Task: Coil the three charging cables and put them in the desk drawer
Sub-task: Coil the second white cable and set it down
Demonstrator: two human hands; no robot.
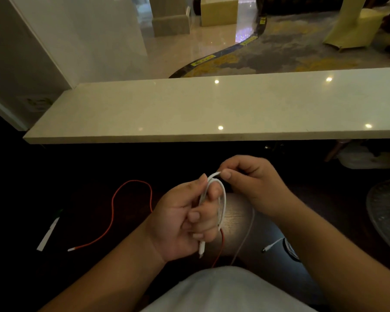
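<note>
Gripping a looped thin white charging cable [214, 194] at frame centre, my left hand [180, 221] curled around it. My right hand [248, 179] pinched the loop's top. A thin orange-red cable [113, 212] lay lower left.

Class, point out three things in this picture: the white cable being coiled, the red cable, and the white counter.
white cable [223, 194]: head view, on the loop's right side, between the hands.
red cable [113, 208]: head view, on its left curve over the dark surface.
white counter [189, 109]: head view, on its bare top.
</note>
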